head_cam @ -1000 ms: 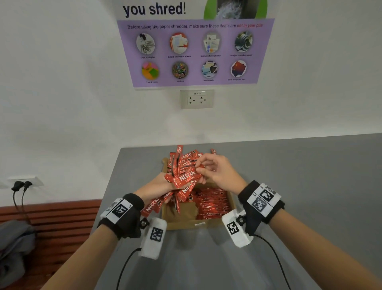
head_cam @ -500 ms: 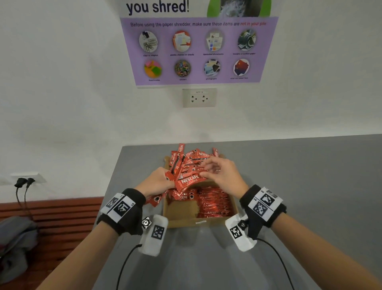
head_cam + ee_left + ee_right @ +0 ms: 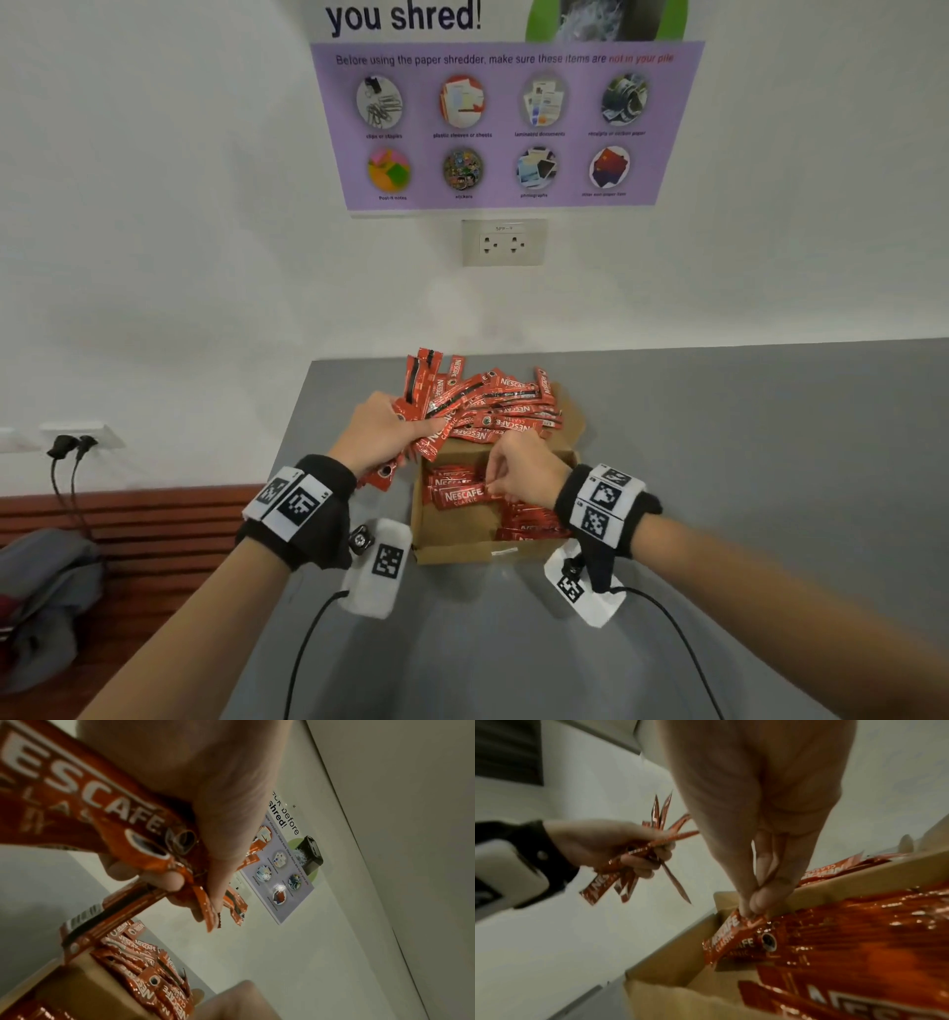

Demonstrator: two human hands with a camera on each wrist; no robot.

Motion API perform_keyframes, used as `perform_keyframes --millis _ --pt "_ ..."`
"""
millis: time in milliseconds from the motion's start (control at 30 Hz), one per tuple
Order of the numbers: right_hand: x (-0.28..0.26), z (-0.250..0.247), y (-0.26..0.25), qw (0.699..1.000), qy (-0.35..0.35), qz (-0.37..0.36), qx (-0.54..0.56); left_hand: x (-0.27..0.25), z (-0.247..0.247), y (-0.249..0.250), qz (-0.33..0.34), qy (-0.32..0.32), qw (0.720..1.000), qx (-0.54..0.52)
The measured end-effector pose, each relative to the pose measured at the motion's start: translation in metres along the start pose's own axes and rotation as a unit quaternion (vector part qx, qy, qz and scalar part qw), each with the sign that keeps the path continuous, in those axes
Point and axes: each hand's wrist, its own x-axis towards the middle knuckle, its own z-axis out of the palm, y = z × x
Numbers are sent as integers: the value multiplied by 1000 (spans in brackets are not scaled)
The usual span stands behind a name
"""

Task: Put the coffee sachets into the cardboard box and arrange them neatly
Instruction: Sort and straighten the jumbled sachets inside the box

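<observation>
i see a purple shredder poster [image 3: 506, 121] at the top centre of the frame, a wall socket [image 3: 503, 242] just below it, a grey table [image 3: 744, 462] lower right, two black plugs [image 3: 72, 444] at the left edge.

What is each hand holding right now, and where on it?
The left hand grips a bunch of sachets near their lower ends. The right hand pinches one sachet by its end, inside the cardboard box.

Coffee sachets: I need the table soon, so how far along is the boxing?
Partly done. A flat row of sachets already lies in the cardboard box. The right hand is placing one sachet; the left hand grips a bunch. A loose heap behind remains.
</observation>
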Motion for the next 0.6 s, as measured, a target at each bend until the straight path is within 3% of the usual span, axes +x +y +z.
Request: perform_keyframes --millis 233,600 --pt "16 10 -6 987 -33 -41 -152 2 6 -5 0 -18 1000 5" --pt "28 17 -12 968 -47 -53 -242 3 6 -7 4 -20 1000 -4"
